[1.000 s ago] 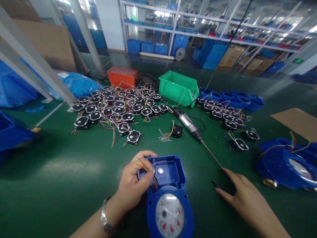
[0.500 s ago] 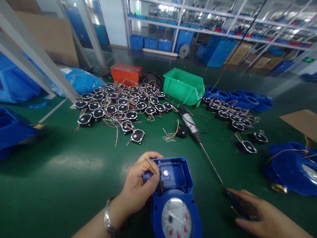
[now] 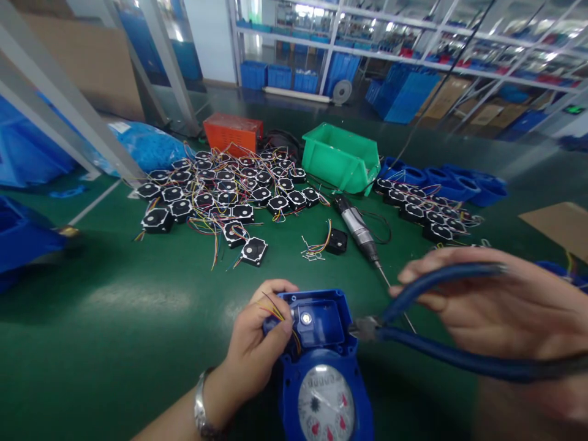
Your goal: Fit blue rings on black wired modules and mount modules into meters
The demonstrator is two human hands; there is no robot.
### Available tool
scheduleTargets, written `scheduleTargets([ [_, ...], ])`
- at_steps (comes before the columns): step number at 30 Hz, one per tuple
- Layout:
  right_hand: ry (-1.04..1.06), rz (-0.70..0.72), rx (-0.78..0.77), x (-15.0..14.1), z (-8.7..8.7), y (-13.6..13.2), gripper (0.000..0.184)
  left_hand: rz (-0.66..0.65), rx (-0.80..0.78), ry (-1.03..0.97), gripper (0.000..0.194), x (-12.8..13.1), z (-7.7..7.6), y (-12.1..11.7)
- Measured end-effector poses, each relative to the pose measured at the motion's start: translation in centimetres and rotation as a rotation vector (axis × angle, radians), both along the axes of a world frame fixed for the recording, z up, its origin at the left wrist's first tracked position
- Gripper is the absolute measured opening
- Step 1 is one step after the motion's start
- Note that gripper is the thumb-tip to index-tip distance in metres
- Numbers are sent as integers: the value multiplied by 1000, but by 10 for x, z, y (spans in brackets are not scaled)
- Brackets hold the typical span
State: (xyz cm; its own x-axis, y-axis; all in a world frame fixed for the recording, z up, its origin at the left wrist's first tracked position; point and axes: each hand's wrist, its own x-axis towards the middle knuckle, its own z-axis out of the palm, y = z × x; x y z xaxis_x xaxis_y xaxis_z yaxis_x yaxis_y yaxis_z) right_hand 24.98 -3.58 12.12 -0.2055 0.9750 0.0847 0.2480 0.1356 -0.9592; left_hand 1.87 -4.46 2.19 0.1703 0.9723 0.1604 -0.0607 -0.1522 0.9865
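Note:
A blue water meter (image 3: 321,373) with an open compartment and a round dial lies on the green table (image 3: 138,306) right in front of me. My left hand (image 3: 260,349) is closed on its upper left corner, pinching thin coloured wires (image 3: 275,312) there. My right hand (image 3: 500,306) is raised close to the camera and grips blue-handled pliers (image 3: 441,343). The pliers' metal tip points left, just beside the meter's open compartment.
Several black modules with coloured wires (image 3: 229,196) are spread across the table's middle. An electric screwdriver (image 3: 361,229), a green bin (image 3: 340,159), an orange box (image 3: 232,131) and more blue meter housings (image 3: 441,180) lie beyond.
My right hand picked up the blue-handled pliers from the table at the right and lifted them toward the meter. My left hand stayed on the meter's wires.

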Motion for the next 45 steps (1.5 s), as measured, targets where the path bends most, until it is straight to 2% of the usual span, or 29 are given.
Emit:
scheduleTargets([
  [1, 97, 95, -20, -17, 0, 4, 54, -5, -7, -6, 14, 0, 0, 1],
  [3, 219, 194, -74, -41, -5, 10, 47, -16, -28, -25, 16, -1, 0, 2],
  [6, 282, 240, -138, -52, -18, 13, 48, -26, -67, -74, 18, -1, -1, 2],
  [11, 294, 261, -179, -50, -32, 14, 49, -3, -188, -214, 17, 0, -4, -1],
  [19, 285, 279, -180, -50, -36, 15, 49, 16, -297, -313, 15, 1, -2, -2],
  [35, 248, 274, -212, -51, -38, 14, 50, -9, -282, -296, 14, 0, -1, -1],
  [45, 179, 214, -186, -54, -36, 11, 49, 22, -273, -280, 13, 1, -2, -3],
])
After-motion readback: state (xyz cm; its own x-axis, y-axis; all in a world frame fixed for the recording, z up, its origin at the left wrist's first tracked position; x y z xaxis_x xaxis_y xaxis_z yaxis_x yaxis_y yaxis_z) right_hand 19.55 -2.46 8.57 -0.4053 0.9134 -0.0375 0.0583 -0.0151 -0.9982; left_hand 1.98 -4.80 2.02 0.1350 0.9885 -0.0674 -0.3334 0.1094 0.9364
